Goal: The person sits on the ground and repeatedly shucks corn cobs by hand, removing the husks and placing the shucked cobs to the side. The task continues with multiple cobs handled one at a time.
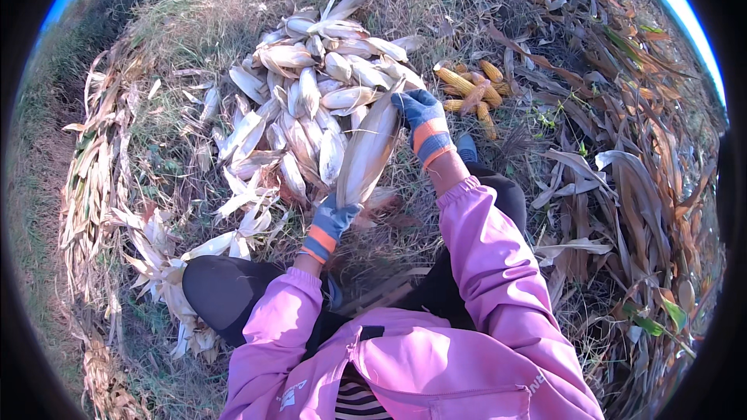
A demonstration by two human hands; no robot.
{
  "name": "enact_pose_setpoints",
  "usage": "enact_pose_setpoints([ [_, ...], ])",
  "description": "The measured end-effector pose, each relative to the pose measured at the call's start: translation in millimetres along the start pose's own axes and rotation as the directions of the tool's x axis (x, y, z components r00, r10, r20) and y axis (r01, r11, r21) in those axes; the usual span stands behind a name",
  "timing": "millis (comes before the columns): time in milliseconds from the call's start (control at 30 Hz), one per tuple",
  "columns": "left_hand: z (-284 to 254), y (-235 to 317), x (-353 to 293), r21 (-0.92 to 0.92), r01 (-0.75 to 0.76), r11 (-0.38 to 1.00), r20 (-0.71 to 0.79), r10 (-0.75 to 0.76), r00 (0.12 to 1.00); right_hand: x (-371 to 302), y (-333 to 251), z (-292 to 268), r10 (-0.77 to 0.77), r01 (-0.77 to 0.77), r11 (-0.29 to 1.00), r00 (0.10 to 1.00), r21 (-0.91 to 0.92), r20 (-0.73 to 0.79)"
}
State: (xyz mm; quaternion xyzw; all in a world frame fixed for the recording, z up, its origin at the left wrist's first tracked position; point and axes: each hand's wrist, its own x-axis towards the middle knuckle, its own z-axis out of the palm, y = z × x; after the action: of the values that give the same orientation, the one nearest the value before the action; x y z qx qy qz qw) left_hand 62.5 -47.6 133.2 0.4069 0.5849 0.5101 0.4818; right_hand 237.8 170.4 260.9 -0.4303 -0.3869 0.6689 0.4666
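An ear of corn in its dry, pale husk (370, 146) is held up between my two gloved hands, slanting from lower left to upper right. My left hand (334, 222), in a blue and orange glove, is closed round its lower end. At the upper end, my right hand (423, 118) grips the husk near the tip; those fingers are partly hidden. Beyond the held ear lies a heap of unhusked corn ears (307, 97). To the right of my right hand is a small pile of bare yellow corn cobs (471, 89).
Dry corn stalks and leaves (622, 194) are banked along the right side. Loose empty husks (167, 264) lie by my left knee (226, 292). More dry stalks (101, 163) run along the left. Dry grass (202, 12) covers the ground.
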Motion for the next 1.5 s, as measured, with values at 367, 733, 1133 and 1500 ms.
enact_pose_setpoints([
  [367, 21.7, 52.1, -18.4, 0.126, -0.003, 0.992, -0.082, 0.013, 0.997, 2.2, 2.8, -11.4, -0.02, 0.02, 0.999, 1.0, 0.034, -0.002],
  [733, 26.6, 20.5, -10.2, -0.144, -0.036, 0.989, -0.272, -0.005, 0.962, 2.6, 4.7, -0.7, -0.087, 0.085, 0.996, 0.99, 0.028, 0.108],
  [1133, 37.6, 34.4, -8.3, -0.298, 0.059, 0.953, -0.346, -0.166, 0.924, -9.4, -3.3, 5.3, -0.172, 0.189, 0.982, 0.932, -0.025, 0.319],
  [1500, 31.3, 28.5, 8.5, -0.431, 0.249, 0.867, -0.389, -0.428, 0.816, -30.6, 23.2, 20.7, -0.173, 0.184, 0.983, 0.894, 0.016, 0.414],
])
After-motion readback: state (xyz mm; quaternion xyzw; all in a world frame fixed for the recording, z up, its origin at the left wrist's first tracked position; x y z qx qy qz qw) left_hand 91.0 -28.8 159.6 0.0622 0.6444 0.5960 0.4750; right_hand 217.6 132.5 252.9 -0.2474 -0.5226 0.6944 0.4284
